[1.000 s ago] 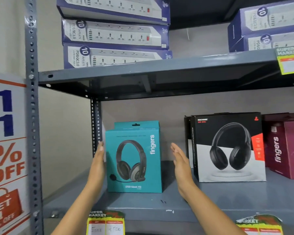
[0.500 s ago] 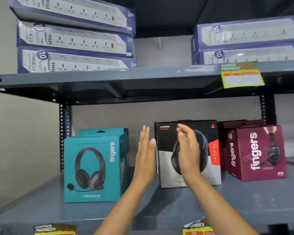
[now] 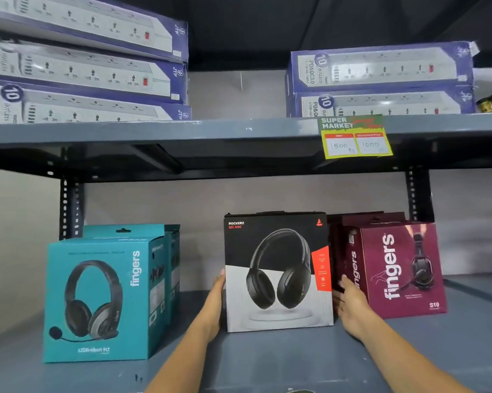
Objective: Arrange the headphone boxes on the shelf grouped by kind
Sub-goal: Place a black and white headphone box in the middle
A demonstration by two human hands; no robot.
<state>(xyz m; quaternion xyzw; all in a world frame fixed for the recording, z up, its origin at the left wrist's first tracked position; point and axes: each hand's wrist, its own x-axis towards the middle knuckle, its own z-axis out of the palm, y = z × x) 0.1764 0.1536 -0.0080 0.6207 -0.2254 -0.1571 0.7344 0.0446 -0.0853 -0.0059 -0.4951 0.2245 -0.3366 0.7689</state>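
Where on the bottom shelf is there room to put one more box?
The widest bare patch of the shelf lies between the teal box and the black box; the left hand is in it. The front strip is bare too. Between the black box and the maroon box it is crowded, with the right hand there.

Both bare forearms reach forward; left hand [image 3: 215, 304] and right hand [image 3: 349, 310] flat, palms facing inward, fingers extended.

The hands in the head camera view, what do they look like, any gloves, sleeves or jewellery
Both are bare: the left hand and right hand wear no gloves, rings, watch or bracelet that shows. The forearms are uncovered too, with no sleeve in view down to the frame's bottom edge.
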